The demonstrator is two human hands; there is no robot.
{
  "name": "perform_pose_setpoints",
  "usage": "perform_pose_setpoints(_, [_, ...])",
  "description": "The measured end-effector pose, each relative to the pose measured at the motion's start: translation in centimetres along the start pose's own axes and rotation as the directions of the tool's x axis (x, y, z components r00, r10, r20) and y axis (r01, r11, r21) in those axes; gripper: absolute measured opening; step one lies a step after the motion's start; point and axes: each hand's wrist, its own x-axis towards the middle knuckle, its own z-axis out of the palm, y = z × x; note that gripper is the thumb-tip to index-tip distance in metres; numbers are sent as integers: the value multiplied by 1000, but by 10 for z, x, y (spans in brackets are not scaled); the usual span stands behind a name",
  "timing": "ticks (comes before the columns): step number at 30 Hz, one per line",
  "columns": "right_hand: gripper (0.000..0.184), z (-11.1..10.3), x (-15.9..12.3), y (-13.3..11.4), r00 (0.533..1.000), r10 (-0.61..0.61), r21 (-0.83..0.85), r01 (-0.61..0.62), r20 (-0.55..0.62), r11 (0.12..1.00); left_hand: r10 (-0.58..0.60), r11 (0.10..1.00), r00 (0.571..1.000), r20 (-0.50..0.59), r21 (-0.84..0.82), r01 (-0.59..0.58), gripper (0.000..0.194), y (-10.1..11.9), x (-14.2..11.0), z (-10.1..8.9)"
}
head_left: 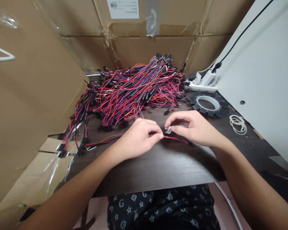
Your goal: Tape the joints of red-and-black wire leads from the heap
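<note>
A single red, blue and black wire lead (176,139) lies across the dark wooden table (158,166) between my hands. My left hand (139,135) pinches this lead with thumb and fingers closed. My right hand (194,126) is closed in a pinch on a small piece of clear tape (169,129) right beside the lead. The lead's left end (93,147) trails toward the table's left edge. Behind my hands sits a large heap of similar wire leads (136,88) with black connectors.
A roll of clear tape in a black toothed holder (207,103) stands at the right, with white rubber bands (238,123) beside it. A white power strip (204,83) lies behind. Cardboard boxes (26,95) wall the left and back; a white panel (266,80) bounds the right.
</note>
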Motion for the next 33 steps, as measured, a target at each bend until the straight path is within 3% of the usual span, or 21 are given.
perform_pose_setpoints(10, [14, 5, 1, 2, 993, 115, 54, -117, 41, 992, 5, 1000, 1000, 1, 9, -5, 15, 1, 0, 1])
perform_pose_setpoints(33, [11, 7, 2, -2, 981, 177, 177, -188, 75, 966, 16, 1000, 1000, 4, 18, -16, 14, -3, 0, 3])
